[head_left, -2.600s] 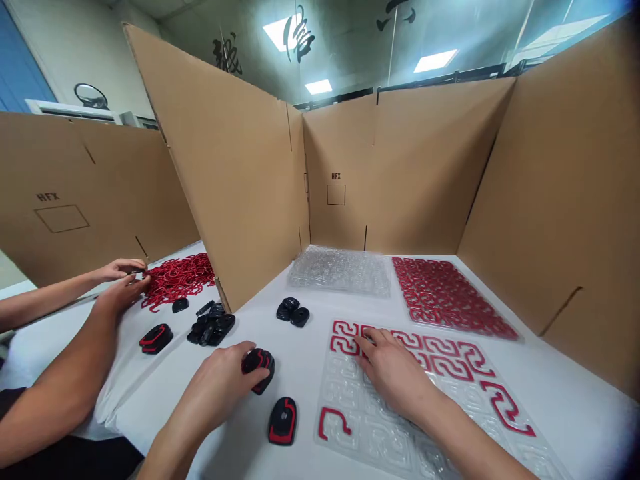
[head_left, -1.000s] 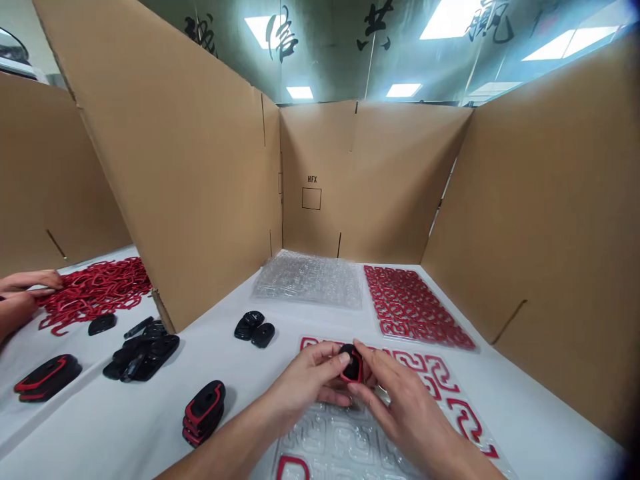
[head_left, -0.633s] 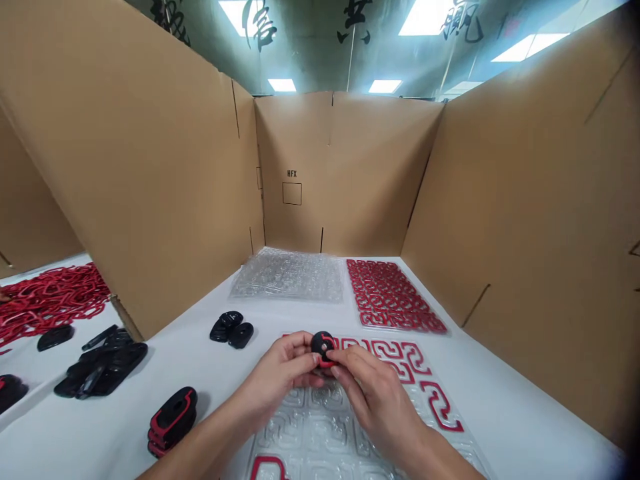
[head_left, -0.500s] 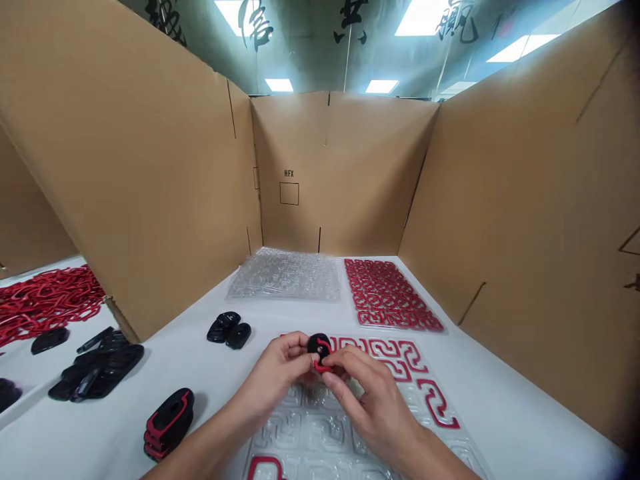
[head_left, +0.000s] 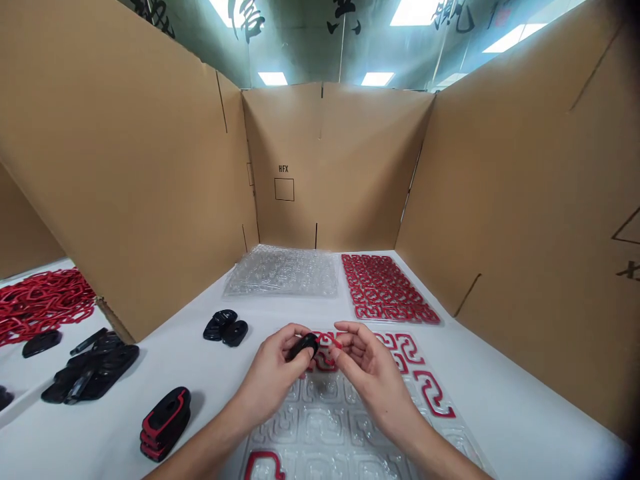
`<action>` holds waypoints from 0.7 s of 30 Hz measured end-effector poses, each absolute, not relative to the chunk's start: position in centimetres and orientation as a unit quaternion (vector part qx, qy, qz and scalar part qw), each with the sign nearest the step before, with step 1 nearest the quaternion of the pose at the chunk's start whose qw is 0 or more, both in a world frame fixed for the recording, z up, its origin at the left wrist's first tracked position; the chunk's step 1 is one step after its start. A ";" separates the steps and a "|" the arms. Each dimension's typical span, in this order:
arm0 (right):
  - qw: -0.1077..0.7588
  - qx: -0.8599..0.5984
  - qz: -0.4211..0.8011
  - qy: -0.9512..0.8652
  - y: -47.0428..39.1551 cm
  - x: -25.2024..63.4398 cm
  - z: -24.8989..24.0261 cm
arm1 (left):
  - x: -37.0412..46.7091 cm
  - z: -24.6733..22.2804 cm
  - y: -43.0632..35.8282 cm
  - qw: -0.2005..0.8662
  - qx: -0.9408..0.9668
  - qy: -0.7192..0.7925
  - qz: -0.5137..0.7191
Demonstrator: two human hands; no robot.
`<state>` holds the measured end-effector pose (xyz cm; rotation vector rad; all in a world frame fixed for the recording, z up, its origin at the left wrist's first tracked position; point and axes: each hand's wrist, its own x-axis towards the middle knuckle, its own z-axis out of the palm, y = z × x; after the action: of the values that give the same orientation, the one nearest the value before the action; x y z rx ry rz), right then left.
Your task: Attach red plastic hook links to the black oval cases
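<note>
Both hands are up over the near middle of the white surface point(head_left: 500, 393), meeting above the clear blister tray point(head_left: 320, 433). The left hand point(head_left: 273, 373) is curled, thumb and fingertips pinched on a small black shell point(head_left: 303, 347), which sits tilted just above the tray's far edge. The right hand point(head_left: 373, 370) is half open, palm turned up, with its thumb and forefinger closed on a thin red trim piece point(head_left: 334, 342) right beside the black shell; whether the two parts touch is hard to tell.

More red trim pieces lie in the tray's right-hand pockets point(head_left: 433, 393), and one at the near edge point(head_left: 263, 463). Left of the hands, two loose black shells point(head_left: 226, 327) lie on the surface, and nearer, a small stack of black-and-red assembled pieces point(head_left: 165, 423). Far back sits a pile of empty clear trays point(head_left: 283, 272), with a full red tray point(head_left: 387, 290) to its right. Cardboard walls point(head_left: 345, 167) close in the station; beyond the left wall, a heap of black parts point(head_left: 93, 363) and a mass of red trims point(head_left: 43, 303).
</note>
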<state>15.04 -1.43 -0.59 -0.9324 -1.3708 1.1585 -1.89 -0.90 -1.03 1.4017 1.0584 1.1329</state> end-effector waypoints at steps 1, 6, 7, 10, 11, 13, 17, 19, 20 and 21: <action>0.526 -0.389 0.507 -0.561 -1.3 15.1 -0.5 | -1.9 -0.9 -0.9 0.498 0.587 0.438 0.464; 0.457 -0.385 0.557 -0.576 -1.1 15.2 -0.3 | -2.1 -0.5 -0.8 0.497 0.586 0.445 0.461; 0.451 -0.381 0.546 -0.594 -1.1 15.2 -0.4 | -2.2 -0.4 -0.8 0.496 0.586 0.446 0.461; 0.436 -0.383 0.446 -0.681 -1.7 15.3 -0.5 | -2.2 -0.4 -0.8 0.496 0.593 0.449 0.448; 0.422 -0.387 0.395 -0.718 -1.9 15.3 -0.5 | -2.2 -0.5 -0.9 0.495 0.597 0.450 0.443; 0.383 -0.391 0.296 -0.783 -2.2 15.4 -0.6 | -2.2 -0.7 -0.9 0.487 0.606 0.450 0.438; 0.316 -0.381 0.201 -0.846 -2.4 15.6 -0.6 | -2.5 -0.9 -0.6 0.468 0.610 0.445 0.458; 0.303 -0.382 0.192 -0.852 -2.3 15.6 -0.6 | -2.7 -0.9 -0.5 0.472 0.606 0.441 0.465; 0.301 -0.385 0.191 -0.851 -2.3 15.6 -0.6 | -2.7 -0.9 -0.4 0.475 0.603 0.439 0.467; 0.303 -0.387 0.192 -0.849 -2.3 15.6 -0.6 | -2.8 -0.9 -0.4 0.479 0.601 0.437 0.467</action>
<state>15.60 -2.31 -0.60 -1.0263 -2.2500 0.5096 -2.82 -0.38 -0.87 1.4665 1.0674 1.1408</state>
